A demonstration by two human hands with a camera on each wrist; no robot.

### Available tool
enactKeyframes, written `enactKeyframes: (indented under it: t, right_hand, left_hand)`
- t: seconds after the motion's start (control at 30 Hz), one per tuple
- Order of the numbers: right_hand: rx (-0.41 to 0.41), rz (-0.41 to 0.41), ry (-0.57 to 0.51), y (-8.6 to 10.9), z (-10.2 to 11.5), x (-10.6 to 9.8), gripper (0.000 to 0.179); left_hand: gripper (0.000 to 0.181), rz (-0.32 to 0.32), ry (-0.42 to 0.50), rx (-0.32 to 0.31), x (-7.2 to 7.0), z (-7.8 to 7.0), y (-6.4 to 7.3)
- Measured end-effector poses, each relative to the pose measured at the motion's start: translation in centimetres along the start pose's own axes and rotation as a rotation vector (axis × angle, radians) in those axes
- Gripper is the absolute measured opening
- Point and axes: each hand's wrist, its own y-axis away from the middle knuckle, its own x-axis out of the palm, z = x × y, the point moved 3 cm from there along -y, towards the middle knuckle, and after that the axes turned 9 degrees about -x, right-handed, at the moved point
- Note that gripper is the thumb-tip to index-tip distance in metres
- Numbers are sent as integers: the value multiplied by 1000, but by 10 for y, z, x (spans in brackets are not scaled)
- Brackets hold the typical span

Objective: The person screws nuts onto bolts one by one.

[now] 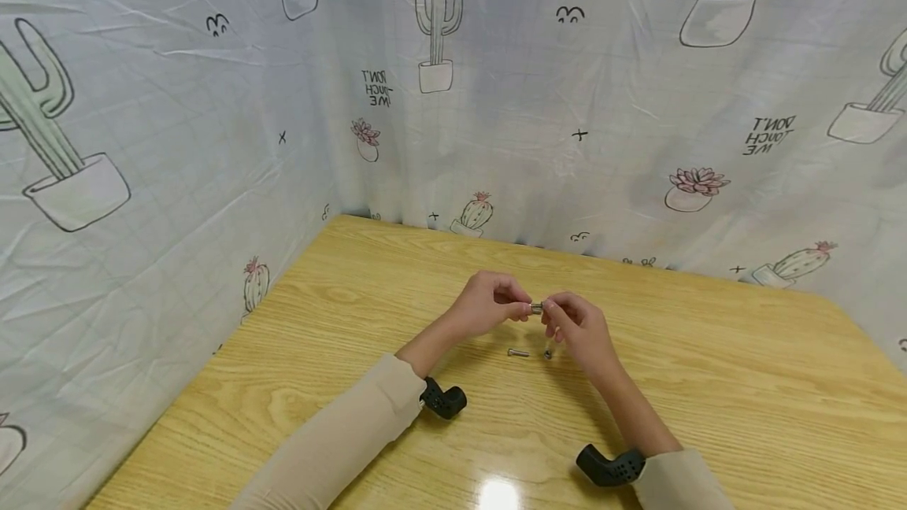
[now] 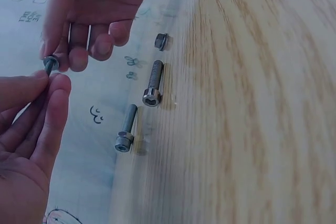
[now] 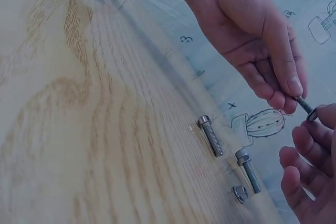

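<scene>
My left hand (image 1: 487,305) pinches a bolt between thumb and forefinger, its threaded shank (image 3: 304,104) showing past the fingertips. Facing it, my right hand (image 1: 577,327) pinches a round-flanged nut (image 2: 51,62) at the bolt's other end. Both hands are raised over the table, fingertips nearly meeting. Below them lie two socket-head bolts, one (image 3: 210,136) beside the other (image 3: 248,170), and a loose flange nut (image 3: 240,194). One lying bolt (image 2: 126,129) has a hex collar close under its head. The left fingers hide the far end of the held bolt.
The wood-grain table (image 1: 340,290) reaches back to a hanging cloth (image 1: 510,101) printed with cacti, which also runs along the left side. A black wrist mount (image 1: 444,400) is on the left sleeve and another black mount (image 1: 609,467) on the right.
</scene>
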Motion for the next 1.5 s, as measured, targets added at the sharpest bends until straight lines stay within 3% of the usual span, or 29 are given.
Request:
enactKeyframes:
  t: [0.23,0.4,0.63,0.77,1.0,1.27,1.5]
  right_hand:
    - [35,30,-16,0,-2,2,40]
    - [78,13,-6,1,-1,2,49]
    - [-7,-19,-1,1,-2,1,29]
    - [-74,-13,10,2,-3,1,21]
    - [-52,-23,20,2,-1,1,20]
    - [-20,-10,40,1,0,2,32]
    - [14,38,-24,2,-1,3,48]
  left_hand:
    - [4,56,-19,47,4,-3,1]
    - [3,48,-46,52,5,-4,2]
    - [3,-26,-44,30,1,1,1]
    - [6,-31,-10,5,0,4,1]
    - [4,-27,-13,-7,0,-1,4]
    - [3,5,-54,35,2,-2,2]
    - [4,68,-58,76,5,-3,1]
